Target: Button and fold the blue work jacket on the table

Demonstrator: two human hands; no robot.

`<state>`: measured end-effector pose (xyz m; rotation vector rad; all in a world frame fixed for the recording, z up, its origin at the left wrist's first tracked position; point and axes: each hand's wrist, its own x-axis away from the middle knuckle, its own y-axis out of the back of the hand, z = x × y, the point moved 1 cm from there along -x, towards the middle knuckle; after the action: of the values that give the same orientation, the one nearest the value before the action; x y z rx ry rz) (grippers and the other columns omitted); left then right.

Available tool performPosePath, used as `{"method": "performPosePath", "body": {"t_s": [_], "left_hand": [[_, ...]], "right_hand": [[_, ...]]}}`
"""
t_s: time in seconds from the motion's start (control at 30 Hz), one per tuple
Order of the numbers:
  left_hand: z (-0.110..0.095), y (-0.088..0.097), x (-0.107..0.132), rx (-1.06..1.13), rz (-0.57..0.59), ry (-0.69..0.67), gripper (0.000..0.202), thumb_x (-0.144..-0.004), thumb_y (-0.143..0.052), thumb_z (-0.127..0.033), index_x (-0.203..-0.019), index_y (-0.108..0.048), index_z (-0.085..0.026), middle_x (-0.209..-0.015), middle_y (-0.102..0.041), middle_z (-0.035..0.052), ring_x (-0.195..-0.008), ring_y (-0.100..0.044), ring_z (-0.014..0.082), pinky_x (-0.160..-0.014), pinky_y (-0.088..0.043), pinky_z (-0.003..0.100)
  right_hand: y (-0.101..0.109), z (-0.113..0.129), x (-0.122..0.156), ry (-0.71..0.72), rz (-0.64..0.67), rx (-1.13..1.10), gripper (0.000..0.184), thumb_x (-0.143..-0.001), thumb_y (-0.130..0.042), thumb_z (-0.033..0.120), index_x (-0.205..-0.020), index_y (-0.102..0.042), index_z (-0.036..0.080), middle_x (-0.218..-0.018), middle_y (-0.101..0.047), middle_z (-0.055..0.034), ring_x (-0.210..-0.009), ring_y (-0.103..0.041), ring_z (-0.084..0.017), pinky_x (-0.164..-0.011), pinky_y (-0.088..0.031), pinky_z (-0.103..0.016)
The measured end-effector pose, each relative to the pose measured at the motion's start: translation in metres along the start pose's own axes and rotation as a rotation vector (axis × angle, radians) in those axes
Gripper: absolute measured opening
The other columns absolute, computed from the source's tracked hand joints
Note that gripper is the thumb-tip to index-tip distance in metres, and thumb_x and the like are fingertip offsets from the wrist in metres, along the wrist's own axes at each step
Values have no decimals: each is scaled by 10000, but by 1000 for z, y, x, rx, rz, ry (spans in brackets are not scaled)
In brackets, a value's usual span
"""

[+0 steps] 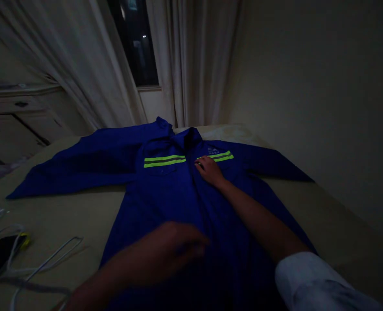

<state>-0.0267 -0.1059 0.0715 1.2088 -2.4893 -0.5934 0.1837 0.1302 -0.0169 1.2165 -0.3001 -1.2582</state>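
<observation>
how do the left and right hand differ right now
The left hand is blurred; the right hand looks sharper.
The left hand appears larger, over the lower part of the blue jacket; the right hand appears smaller, at its chest by a yellow-green strip.
The left hand's fingers point rightward in the picture, the right hand's up and leftward.
Both are bare.

Left hand [173, 245]: lower centre, blurred, loosely curled
Right hand [210, 171]: mid-frame, fingers bent
Right forearm [258, 218]: extended from lower right
</observation>
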Motion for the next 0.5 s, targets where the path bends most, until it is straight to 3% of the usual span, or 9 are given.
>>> {"method": "performPosePath", "body": {"t_s": [0.03, 0.13, 0.17, 0.23, 0.33, 0.43, 0.5], "left_hand": [[2, 21, -37, -73, -25, -66, 274, -992, -577, -410, -1116, -805, -324, -1091, -810, 23, -1006, -745, 225, -940, -570, 324], [22, 74, -143, -308, -410, -69, 343, -950, -532, -315, -1184, -756, -200, -1153, -788, 91, -1056, -724, 268, -983, -567, 405], [32, 87, -172, -400, -535, -45, 370, -938, -518, -276, -1217, -734, -167, -1201, -767, 123, -1109, -707, 289, -1021, -549, 439], [53, 107, -214, -599, -671, -33, 435, -929, -504, -217, -1320, -672, -126, -1375, -679, 177, -1277, -627, 326, -1112, -485, 491], [77, 131, -249, -891, -624, -71, 555, -933, -535, -202, -1483, -547, -137, -1604, -485, 194, -1456, -463, 379, -1167, -408, 552], [82, 154, -266, -1051, -483, 12, 556, -937, -577, -221, -1484, -546, -124, -1455, -620, 209, -1364, -541, 410, -1129, -415, 579], [75, 168, -269, -1029, -492, 97, 447, -990, -529, -270, -1380, -618, -72, -1282, -706, 181, -1238, -620, 381, -1081, -450, 559]], "right_hand": [[-1, 3, -1, 59, 41, 10, 275, -1055, -570, 291, -1228, -725, 144, -1224, -705, -127, -1155, -615, -240, -1056, -428, -377], [-2, 10, -3, 206, 150, 42, 309, -1051, -603, 341, -1280, -709, 164, -1346, -683, -115, -1195, -596, -255, -1073, -407, -406], [-2, 11, -3, 232, 174, 56, 311, -1054, -597, 356, -1275, -710, 168, -1353, -686, -109, -1188, -597, -259, -1064, -409, -415], [-2, 13, -2, 248, 198, 78, 312, -1063, -578, 390, -1247, -716, 179, -1317, -710, -98, -1158, -602, -265, -1031, -418, -425], [-2, 13, 1, 236, 187, 86, 309, -1064, -570, 428, -1214, -716, 201, -1285, -725, -80, -1168, -591, -266, -1018, -417, -427], [-3, 14, 1, 216, 172, 66, 285, -1078, -545, 406, -1229, -695, 217, -1307, -716, -58, -1181, -590, -251, -1021, -415, -417], [-4, 13, 1, 198, 160, 57, 277, -1082, -533, 380, -1242, -681, 208, -1291, -717, -60, -1162, -597, -248, -1007, -425, -415]]}}
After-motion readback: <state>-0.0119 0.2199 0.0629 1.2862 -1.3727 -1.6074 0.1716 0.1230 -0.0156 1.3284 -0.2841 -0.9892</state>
